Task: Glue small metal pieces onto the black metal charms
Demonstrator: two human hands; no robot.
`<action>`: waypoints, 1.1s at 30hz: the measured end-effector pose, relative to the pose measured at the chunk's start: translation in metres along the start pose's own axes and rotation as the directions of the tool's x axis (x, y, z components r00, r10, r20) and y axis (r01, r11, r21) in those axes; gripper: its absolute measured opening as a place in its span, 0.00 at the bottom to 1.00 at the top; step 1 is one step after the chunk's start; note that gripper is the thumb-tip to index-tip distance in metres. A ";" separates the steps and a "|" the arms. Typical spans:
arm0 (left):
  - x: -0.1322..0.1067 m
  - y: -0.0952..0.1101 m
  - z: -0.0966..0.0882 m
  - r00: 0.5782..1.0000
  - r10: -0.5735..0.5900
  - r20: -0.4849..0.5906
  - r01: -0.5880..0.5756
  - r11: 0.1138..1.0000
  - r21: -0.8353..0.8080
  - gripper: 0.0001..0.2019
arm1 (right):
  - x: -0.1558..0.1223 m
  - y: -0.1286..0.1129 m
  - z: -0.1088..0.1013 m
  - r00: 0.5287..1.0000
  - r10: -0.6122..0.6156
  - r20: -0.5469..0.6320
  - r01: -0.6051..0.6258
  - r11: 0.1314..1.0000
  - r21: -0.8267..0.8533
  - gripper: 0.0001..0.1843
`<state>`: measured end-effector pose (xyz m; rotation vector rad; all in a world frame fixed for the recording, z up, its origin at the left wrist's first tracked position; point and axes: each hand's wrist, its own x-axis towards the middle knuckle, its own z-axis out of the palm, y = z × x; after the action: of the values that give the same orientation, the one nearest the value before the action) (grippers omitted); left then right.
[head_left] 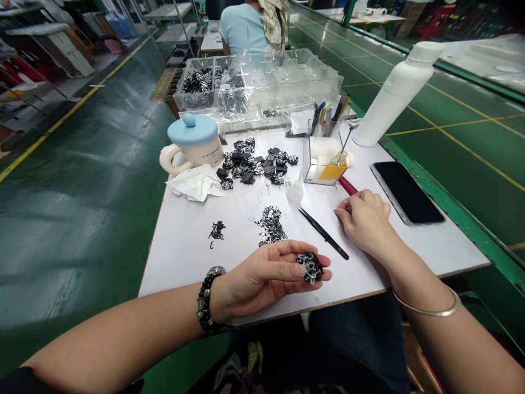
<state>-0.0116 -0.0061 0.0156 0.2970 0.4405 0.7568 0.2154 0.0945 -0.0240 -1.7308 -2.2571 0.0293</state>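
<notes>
My left hand (266,273) holds a small black part with silver metal pieces (310,267) between thumb and fingers, just above the table's front edge. My right hand (365,221) rests on the white table, fingers curled and pinched; a tiny dark tip shows at the fingertips, too small to name. Beside it lie black tweezers (324,232) and a red-handled tool (348,185), partly hidden behind the hand. Beyond my left hand is a pile of small silver metal pieces (271,225). Small black pieces (217,230) lie to its left. Further back sits a heap of similar black parts (256,164).
A lidded mug (194,143) and crumpled tissue (197,183) stand at left. A small dropper bottle (295,191), a clear pen holder (324,158), a white bottle (396,93) and a phone (408,191) are at right. Clear plastic trays (283,82) fill the back; a person (244,27) sits beyond.
</notes>
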 end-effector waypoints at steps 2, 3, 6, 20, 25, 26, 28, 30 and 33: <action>0.001 0.001 0.000 1.000 0.003 -0.003 -0.003 1.000 0.000 0.13 | -0.002 -0.002 -0.004 0.999 -0.037 -0.024 0.037 0.999 0.018 0.07; 0.001 0.001 0.000 1.000 0.004 -0.004 -0.004 1.000 -0.001 0.13 | -0.004 -0.004 -0.008 0.997 -0.063 -0.040 0.065 0.997 0.036 0.07; 0.001 0.001 0.000 1.000 0.013 -0.020 -0.013 1.000 -0.002 0.13 | -0.014 -0.015 -0.029 0.982 -0.164 -0.095 0.174 0.978 0.118 0.05; 0.004 -0.003 0.000 0.995 0.029 -0.094 -0.024 0.998 0.056 0.14 | -0.058 -0.062 -0.074 0.784 -0.603 -0.147 0.583 0.635 0.506 0.12; 0.004 -0.003 0.000 0.994 0.026 -0.105 -0.023 0.999 0.034 0.14 | -0.057 -0.064 -0.071 0.764 -0.604 -0.228 0.626 0.608 0.488 0.15; 0.004 -0.003 0.000 0.993 0.025 -0.118 -0.022 0.999 0.028 0.13 | -0.058 -0.064 -0.070 0.771 -0.593 -0.234 0.620 0.613 0.489 0.16; 0.005 -0.003 0.000 0.990 0.023 -0.136 -0.021 1.000 0.017 0.12 | -0.058 -0.064 -0.069 0.785 -0.569 -0.244 0.607 0.630 0.484 0.18; 0.005 -0.003 0.001 0.990 0.026 -0.140 -0.026 1.000 0.005 0.11 | -0.059 -0.064 -0.069 0.792 -0.550 -0.264 0.604 0.641 0.474 0.18; 0.005 -0.003 0.001 0.988 0.034 -0.154 -0.038 0.999 -0.022 0.11 | -0.062 -0.066 -0.068 0.798 -0.531 -0.285 0.601 0.663 0.447 0.17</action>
<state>-0.0063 -0.0047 0.0142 0.2249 0.5721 0.8227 0.1844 0.0062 0.0404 -0.6844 -2.3009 0.3484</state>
